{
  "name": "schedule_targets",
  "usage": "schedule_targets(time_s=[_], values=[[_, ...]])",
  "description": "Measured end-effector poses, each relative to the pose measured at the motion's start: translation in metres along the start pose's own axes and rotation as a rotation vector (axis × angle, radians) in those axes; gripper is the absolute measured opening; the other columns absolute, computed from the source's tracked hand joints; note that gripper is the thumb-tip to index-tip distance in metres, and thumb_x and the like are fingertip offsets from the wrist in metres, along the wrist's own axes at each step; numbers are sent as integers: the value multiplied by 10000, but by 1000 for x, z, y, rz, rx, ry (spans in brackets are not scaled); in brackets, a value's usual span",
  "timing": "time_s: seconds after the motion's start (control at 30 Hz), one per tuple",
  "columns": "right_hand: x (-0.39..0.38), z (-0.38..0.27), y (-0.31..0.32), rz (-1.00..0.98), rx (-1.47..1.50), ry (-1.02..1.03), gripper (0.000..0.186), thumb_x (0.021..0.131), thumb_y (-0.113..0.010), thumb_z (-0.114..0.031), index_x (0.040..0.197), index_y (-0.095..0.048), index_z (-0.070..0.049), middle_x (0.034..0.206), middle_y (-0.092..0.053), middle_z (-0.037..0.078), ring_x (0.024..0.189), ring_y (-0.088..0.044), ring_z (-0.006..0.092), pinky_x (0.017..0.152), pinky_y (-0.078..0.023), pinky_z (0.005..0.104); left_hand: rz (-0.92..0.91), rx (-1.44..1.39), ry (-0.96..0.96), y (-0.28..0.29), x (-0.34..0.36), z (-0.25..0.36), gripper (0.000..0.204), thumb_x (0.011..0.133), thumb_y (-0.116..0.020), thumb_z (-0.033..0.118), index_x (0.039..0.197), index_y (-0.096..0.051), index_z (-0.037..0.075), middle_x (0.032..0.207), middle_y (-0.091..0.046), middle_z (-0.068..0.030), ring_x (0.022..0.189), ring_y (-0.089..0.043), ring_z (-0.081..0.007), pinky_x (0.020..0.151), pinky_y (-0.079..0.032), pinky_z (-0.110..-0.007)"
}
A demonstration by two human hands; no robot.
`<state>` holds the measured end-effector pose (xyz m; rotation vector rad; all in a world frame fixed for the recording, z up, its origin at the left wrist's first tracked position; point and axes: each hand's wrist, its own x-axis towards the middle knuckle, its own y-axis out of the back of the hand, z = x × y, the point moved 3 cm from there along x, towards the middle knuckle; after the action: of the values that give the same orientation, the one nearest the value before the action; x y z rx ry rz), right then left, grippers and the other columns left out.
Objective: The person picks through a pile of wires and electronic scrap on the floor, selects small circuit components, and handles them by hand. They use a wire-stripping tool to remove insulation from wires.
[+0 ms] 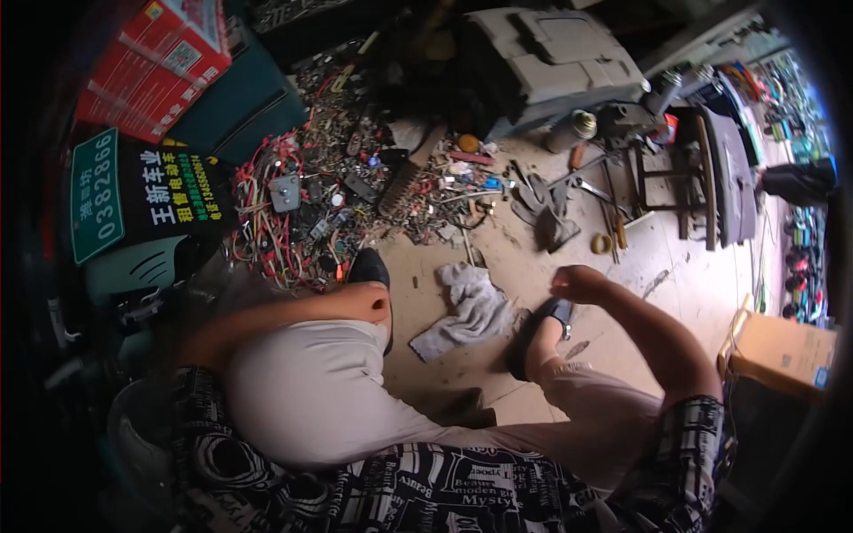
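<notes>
Seated over a grey rag (465, 311) crumpled on the floor (675, 275). Left hand (366, 300) just left of the rag, resting on the knee, empty, fingers curled loosely. Right hand (577, 282) right of the rag, raised, closed, holding nothing visible. Beyond the rag, tangled wires and scrap (329, 204).

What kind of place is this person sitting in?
Probably a small repair workshop, perhaps for electric bikes. A tangled pile of red wires and small metal parts covers the floor, a crumpled grey rag lies by the person's feet, and grey plastic body panels are stacked behind.
</notes>
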<state>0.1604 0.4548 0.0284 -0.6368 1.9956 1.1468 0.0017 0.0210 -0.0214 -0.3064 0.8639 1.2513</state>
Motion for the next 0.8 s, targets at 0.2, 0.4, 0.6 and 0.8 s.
schedule_targets(time_s=[0.2,0.4,0.6,0.8], values=[[92,-147,-31,334,-1,262,535,791,-684,-343,1272,-525,-171,1303,-512,124,1178,-496,343,967,-440,429,709,-92,-139,16,18,4,268,810,-640,107,1069,-583,64,1120,-557,-124,981,-598,-306,824,-495,-380],[81,-200,-77,277,-336,263,806,739,-725,-384,1423,-337,-207,1429,-365,48,1293,-361,310,985,-383,506,1114,-36,-165,66,30,3,545,738,-648,23,1256,-481,39,1316,-460,-158,1159,-504,-376,969,-438,-423],[61,-177,-124,-99,-337,44,315,870,-513,-202,1139,-562,-45,1128,-605,178,983,-638,349,770,-544,447,1151,-41,93,107,70,-14,768,776,-731,159,1402,-314,2,1389,-394,-207,1241,-445,-370,1034,-390,-417],[41,-188,-134,-177,-232,77,323,889,-543,-304,1135,-600,-102,1118,-621,161,1034,-625,329,849,-512,450,1019,192,293,125,79,-16,569,735,-752,208,1180,-465,-1,1178,-514,-189,1120,-500,-352,972,-424,-401]])
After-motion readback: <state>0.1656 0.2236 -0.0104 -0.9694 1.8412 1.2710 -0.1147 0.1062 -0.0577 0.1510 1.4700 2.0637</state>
